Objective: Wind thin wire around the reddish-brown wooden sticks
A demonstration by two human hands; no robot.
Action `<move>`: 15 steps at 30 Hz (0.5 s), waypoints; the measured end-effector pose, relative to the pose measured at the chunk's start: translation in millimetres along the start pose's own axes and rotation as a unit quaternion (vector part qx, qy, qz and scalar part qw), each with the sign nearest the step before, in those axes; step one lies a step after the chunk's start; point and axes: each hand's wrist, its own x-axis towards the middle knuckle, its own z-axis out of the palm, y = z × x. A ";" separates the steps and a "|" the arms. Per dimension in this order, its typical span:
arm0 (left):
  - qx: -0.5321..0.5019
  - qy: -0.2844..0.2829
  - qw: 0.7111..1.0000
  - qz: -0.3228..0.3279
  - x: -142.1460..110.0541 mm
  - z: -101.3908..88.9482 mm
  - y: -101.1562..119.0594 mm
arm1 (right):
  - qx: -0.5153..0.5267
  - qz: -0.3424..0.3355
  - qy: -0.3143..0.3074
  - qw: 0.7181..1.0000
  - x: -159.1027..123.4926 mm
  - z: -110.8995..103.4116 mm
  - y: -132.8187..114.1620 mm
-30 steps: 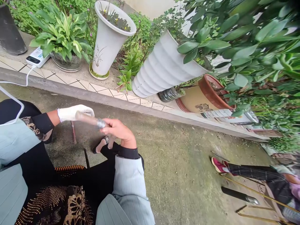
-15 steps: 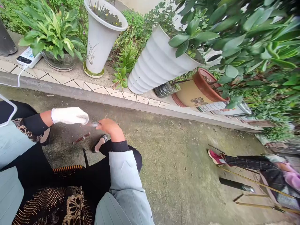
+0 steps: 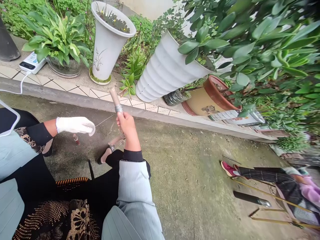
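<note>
My right hand grips a pale wooden stick with silvery wire wound round it in a coil just above the fingers. The stick stands up, leaning slightly left. From it a thin straight strand of the wire slants down to my left hand, which wears a white glove. The gloved fingers are closed at the strand's end. Below the glove, a short reddish-brown piece shows against the ground, blurred. Another blurred brownish length appears under my right hand; I cannot tell what it belongs to.
A tiled ledge runs ahead with a white vase-shaped pot, a ribbed white pot, a tan pot and a white device with a cable. At right, a person in red shoes sits beside a metal frame.
My right hand has turned and risen, bringing the wire-wound stick upright and away from my left hand, with the strand now stretched between them. The reddish-brown piece has shifted left.
</note>
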 end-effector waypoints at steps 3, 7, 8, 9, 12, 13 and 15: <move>0.061 -0.118 0.991 0.013 -1.4 -6.1 5.7 | -0.244 0.018 -0.047 0.968 1.6 16.6 -0.6; 0.106 -0.072 0.991 0.030 -3.6 -17.5 12.1 | -0.405 -0.021 -0.306 0.861 -11.3 35.4 -13.7; 0.115 -0.080 0.990 0.028 -4.2 -19.4 12.4 | -0.401 -0.044 -0.387 0.829 -15.3 37.0 -17.1; 0.121 -0.092 0.988 0.027 -4.8 -20.7 12.1 | -0.377 -0.067 -0.462 0.800 -19.1 36.5 -20.0; 0.114 -0.102 0.988 0.017 -6.0 -21.6 6.9 | -0.193 -0.127 -0.601 0.765 -28.2 20.2 -24.7; 0.101 -0.090 0.991 0.010 -5.9 -21.0 4.2 | -0.107 -0.142 -0.602 0.778 -30.0 11.0 -24.6; 0.089 -0.065 0.994 0.008 -5.3 -18.6 -1.4 | 0.069 -0.153 -0.486 0.858 -30.2 -8.4 -22.0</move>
